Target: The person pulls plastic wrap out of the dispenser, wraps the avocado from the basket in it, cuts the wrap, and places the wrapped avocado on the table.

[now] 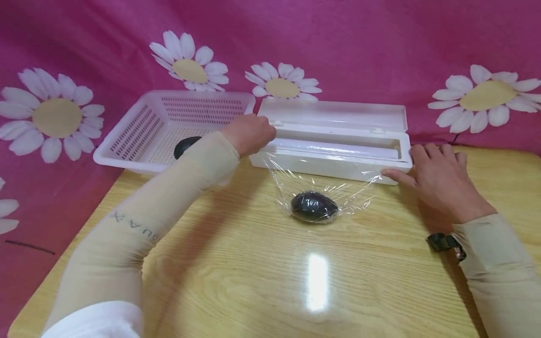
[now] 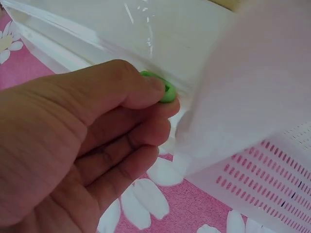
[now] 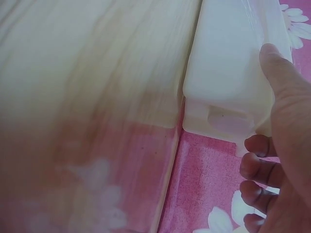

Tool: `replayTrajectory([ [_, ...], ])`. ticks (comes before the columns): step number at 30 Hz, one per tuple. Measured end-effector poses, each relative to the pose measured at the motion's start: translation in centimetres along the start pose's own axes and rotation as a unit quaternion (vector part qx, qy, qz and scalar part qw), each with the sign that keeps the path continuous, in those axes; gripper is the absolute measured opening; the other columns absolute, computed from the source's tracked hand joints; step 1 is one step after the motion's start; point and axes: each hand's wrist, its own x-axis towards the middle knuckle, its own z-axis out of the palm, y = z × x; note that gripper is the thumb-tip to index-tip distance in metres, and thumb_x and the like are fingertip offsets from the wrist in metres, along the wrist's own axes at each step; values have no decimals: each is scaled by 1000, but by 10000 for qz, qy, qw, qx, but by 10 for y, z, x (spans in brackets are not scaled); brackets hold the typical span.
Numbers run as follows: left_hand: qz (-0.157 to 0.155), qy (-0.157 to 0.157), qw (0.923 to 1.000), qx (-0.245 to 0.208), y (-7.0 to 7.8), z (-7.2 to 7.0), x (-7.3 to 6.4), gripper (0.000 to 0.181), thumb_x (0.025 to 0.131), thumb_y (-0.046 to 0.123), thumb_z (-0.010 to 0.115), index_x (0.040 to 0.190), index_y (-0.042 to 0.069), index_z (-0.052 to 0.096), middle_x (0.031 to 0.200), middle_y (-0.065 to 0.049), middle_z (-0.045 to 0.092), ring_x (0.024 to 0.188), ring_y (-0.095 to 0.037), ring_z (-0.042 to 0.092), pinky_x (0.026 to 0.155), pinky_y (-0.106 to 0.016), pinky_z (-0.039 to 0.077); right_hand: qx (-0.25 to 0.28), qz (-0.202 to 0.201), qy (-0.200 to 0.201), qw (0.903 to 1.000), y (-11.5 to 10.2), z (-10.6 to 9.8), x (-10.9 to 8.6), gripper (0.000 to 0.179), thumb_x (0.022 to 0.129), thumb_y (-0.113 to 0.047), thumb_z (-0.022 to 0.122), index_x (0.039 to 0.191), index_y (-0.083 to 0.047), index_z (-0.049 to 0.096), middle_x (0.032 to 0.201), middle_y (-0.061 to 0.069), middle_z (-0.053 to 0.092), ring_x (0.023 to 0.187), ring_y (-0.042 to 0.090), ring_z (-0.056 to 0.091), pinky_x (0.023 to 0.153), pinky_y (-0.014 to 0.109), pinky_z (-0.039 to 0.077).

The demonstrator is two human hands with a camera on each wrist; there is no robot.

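Note:
A white cling film dispenser box (image 1: 325,164) lies with its lid raised and a film roll (image 1: 329,148) inside. In the left wrist view, my left hand (image 2: 97,131) pinches a small green slider (image 2: 167,92) between thumb and forefinger, at the box's left end. My right hand (image 1: 444,180) holds the right end of the box, its thumb on the front face and its fingers around the end. Clear cling film (image 1: 274,171) runs from the box down over a dark avocado (image 1: 314,207) on the table, covering it and fanning out in creases.
A white perforated plastic basket (image 1: 122,129) stands left of the box, and another dark avocado (image 1: 186,146) lies in it, partly behind my left forearm. Pink cloth with white daisies (image 1: 359,51) hangs behind the wooden table (image 1: 253,277).

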Motion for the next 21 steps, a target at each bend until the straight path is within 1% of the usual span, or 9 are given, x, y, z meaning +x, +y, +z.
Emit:
replayTrajectory([
  [5, 49, -66, 9999, 68, -2, 0, 0, 21, 99, -3, 60, 113, 1, 75, 106, -21, 77, 92, -35, 76, 81, -44, 65, -28, 55, -88, 9999, 0, -1, 2, 75, 97, -69, 54, 112, 4, 52, 109, 30, 56, 106, 52, 42, 80, 60, 29],
  [10, 72, -55, 9996, 267, -3, 2, -2, 21, 97, -5, 60, 109, 1, 76, 103, -20, 78, 87, -34, 76, 79, -44, 65, -45, 24, -32, 10000, 0, -2, 2, 73, 96, -68, 56, 108, 3, 51, 105, 29, 57, 104, 52, 43, 79, 59, 29],
  [14, 115, 57, 9994, 317, -3, 2, -3, 21, 96, -6, 61, 107, 2, 76, 102, -19, 78, 90, -35, 75, 83, -45, 64, -18, -23, 3, 10000, 1, -4, 1, 71, 96, -67, 58, 108, 3, 51, 104, 28, 56, 105, 52, 43, 79, 58, 29],
  [19, -1, 262, 9993, 280, -4, 4, -5, 20, 95, -7, 60, 105, 1, 76, 102, -21, 77, 94, -37, 75, 84, -47, 64, 16, -27, -7, 10000, 0, -3, 2, 71, 96, -67, 58, 109, 2, 51, 104, 26, 55, 104, 50, 43, 79, 57, 29],
  [21, -15, 276, 9994, 231, -4, 5, -5, 19, 95, -6, 61, 106, 0, 76, 102, -21, 77, 93, -36, 75, 83, -46, 64, 55, 7, -36, 10000, -1, -3, 1, 71, 96, -67, 57, 110, 2, 51, 105, 26, 55, 104, 50, 42, 80, 57, 28],
])
